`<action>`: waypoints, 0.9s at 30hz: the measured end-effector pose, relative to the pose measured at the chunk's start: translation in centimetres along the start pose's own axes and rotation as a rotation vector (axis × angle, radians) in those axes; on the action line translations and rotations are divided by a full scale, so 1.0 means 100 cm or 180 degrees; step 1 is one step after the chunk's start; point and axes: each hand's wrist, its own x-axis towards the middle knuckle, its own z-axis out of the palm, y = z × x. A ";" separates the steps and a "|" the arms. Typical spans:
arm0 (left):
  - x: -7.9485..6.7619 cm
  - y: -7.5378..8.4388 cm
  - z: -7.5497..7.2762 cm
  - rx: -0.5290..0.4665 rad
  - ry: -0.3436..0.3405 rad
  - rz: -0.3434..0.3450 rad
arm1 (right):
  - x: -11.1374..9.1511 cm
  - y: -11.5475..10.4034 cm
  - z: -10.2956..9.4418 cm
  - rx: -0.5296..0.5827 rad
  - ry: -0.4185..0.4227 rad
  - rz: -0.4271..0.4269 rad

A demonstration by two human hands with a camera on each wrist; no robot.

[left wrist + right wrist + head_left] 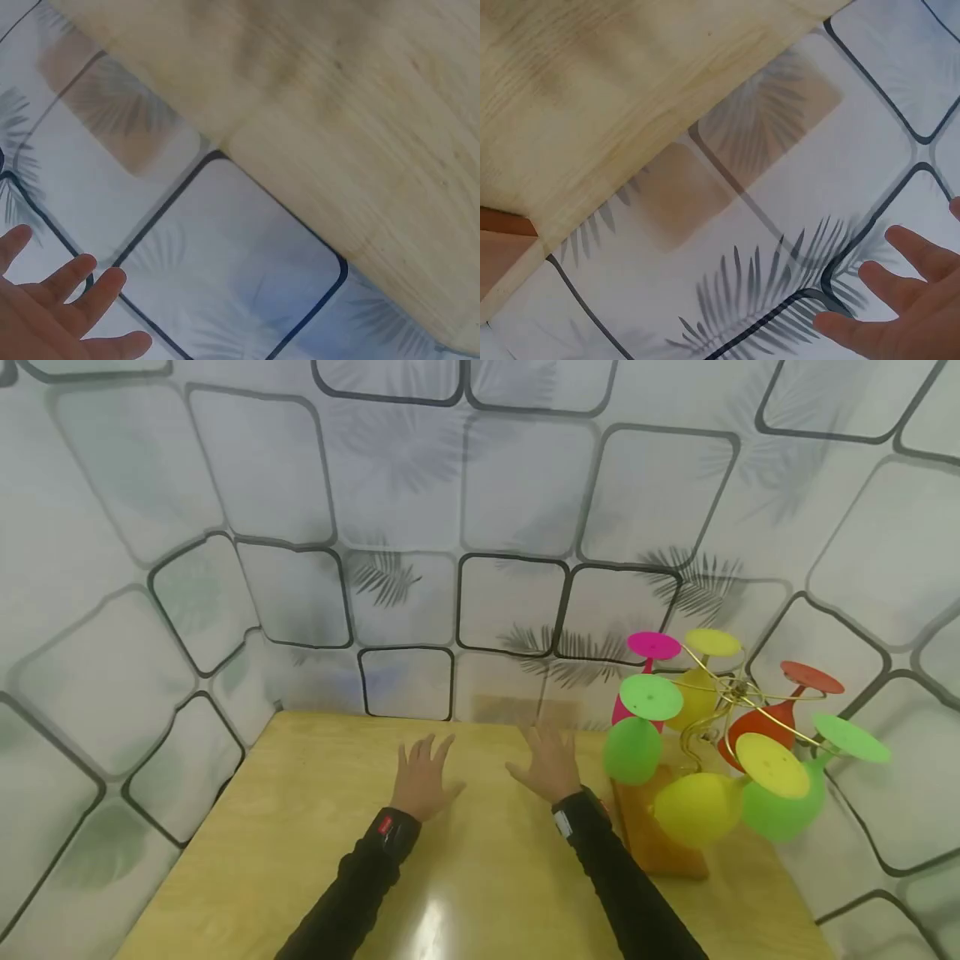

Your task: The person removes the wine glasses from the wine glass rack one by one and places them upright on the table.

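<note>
Both hands reach out over the wooden table [315, 827] with nothing held. In the head view the left hand [422, 781] is left of centre, its fingers spread and pointing at the wall. The right hand [551, 764] is spread likewise, a little to the right. Nearest to the right hand stands a rack with a wooden base [660, 839] and curved gold wire arms, from which colourful goblets hang upside down. A green goblet [632, 750] and a yellow goblet [701, 810] face the hand's side. Each wrist view shows spread fingers, the left hand [45, 319] and the right hand [915, 307].
A wall covering [517, 502] with a stone-and-leaf pattern rises at the table's back edge and along both sides. Further goblets on the rack are pink, red [761, 727] and green [783, 802]. Part of the wooden base [506, 251] shows in the right wrist view.
</note>
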 end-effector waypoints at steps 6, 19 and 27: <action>-0.018 0.008 -0.001 -0.0270 -0.0114 0.0345 | -0.010 -0.012 -0.031 -0.0064 -0.0047 -0.0348; -0.092 0.040 -0.073 -0.0464 -0.0688 0.1305 | -0.034 -0.017 -0.302 -0.0214 -0.1128 -0.1205; -0.087 0.049 -0.069 -0.0539 -0.0958 0.1281 | 0.084 0.117 -0.328 -0.0525 -0.1805 -0.0164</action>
